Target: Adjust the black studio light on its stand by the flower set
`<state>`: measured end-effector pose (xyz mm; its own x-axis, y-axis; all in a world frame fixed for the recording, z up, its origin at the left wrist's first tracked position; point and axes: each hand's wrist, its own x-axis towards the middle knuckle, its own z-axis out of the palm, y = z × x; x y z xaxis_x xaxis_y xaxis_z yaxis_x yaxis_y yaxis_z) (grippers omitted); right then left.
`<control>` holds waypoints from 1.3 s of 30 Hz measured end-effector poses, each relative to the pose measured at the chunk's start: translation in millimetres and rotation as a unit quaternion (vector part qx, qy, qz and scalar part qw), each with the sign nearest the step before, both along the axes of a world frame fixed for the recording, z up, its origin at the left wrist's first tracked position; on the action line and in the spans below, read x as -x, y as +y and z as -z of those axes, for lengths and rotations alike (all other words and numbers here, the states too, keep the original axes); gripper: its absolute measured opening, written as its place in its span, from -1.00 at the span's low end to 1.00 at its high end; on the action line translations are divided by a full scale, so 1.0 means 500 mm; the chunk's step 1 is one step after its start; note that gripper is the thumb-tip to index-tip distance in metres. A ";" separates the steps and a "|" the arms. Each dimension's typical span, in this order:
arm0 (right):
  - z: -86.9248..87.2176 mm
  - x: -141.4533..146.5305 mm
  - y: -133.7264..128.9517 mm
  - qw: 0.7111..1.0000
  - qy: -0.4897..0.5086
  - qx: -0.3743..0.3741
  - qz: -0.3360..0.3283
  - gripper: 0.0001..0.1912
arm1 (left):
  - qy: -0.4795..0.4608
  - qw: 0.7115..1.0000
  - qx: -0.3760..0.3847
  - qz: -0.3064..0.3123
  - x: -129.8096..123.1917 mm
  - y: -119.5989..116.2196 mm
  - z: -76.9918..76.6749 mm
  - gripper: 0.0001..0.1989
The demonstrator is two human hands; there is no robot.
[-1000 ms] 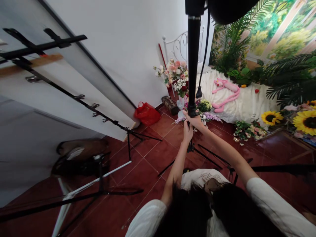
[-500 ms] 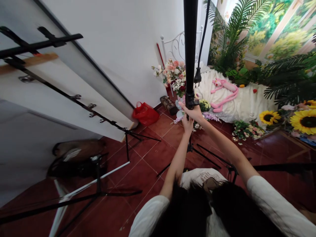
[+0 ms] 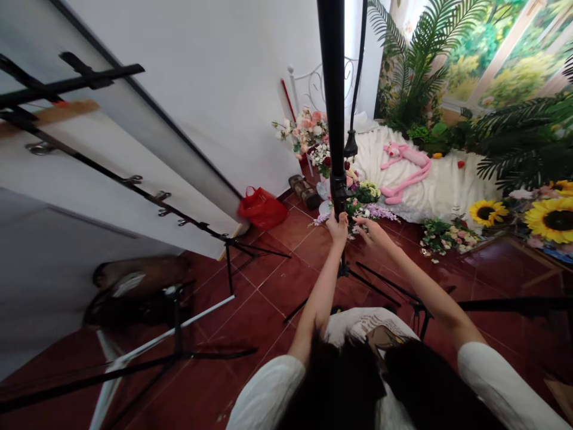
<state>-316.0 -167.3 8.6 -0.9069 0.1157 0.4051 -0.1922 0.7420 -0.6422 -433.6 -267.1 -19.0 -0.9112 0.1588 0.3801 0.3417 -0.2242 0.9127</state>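
Note:
A tall black light stand point(image 3: 333, 89) rises in front of me, leaning slightly left at the top. My left hand point(image 3: 338, 228) is wrapped round its pole, just below a black clamp collar point(image 3: 340, 186). To the right of the pole, apart from it, is my right hand point(image 3: 372, 232), its fingers spread and holding nothing. A black cable with a plug point(image 3: 351, 143) hangs alongside the upper pole. The stand's legs point(image 3: 371, 286) spread over the floor below my hands.
A white backdrop on a black clipped stand point(image 3: 156, 194) is at left. A red bag point(image 3: 263, 208) lies by the wall. Flowers point(image 3: 308, 131), a pink plush toy point(image 3: 409, 161) on white cloth and sunflowers point(image 3: 555, 221) fill the right. More stand legs point(image 3: 215, 355) cross the floor.
My right hand has let go of the pole at the collar and moved down and right. My left hand stays on the pole, whose upper part has shifted left.

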 end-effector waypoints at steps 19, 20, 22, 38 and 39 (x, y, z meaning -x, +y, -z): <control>0.081 0.138 -0.010 0.959 0.011 0.274 0.071 -0.63 | -0.005 1.000 0.027 -0.007 -0.002 -0.003 -0.008 -0.31; 0.081 0.141 -0.011 0.958 0.009 0.275 0.082 -0.64 | -0.005 1.000 0.028 -0.007 -0.003 -0.004 -0.009 -0.31; 0.076 0.148 -0.012 0.955 -0.015 0.279 0.099 -0.66 | -0.005 1.000 0.026 -0.004 -0.004 -0.005 -0.011 -0.31; 0.020 0.159 -0.006 0.876 -0.179 0.436 0.102 -0.84 | -0.001 1.000 0.030 -0.008 -0.003 -0.005 -0.006 -0.32; 0.029 0.152 -0.014 0.865 -0.139 0.474 0.089 -0.79 | -0.002 1.000 0.028 -0.007 -0.003 -0.005 -0.007 -0.32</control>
<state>-391.9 -174.4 -5.6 -0.8879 0.4235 -0.1795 0.1308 -0.1418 -0.9812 -431.9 -269.7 -15.6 -0.9149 0.1668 0.3676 0.3411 -0.1680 0.9249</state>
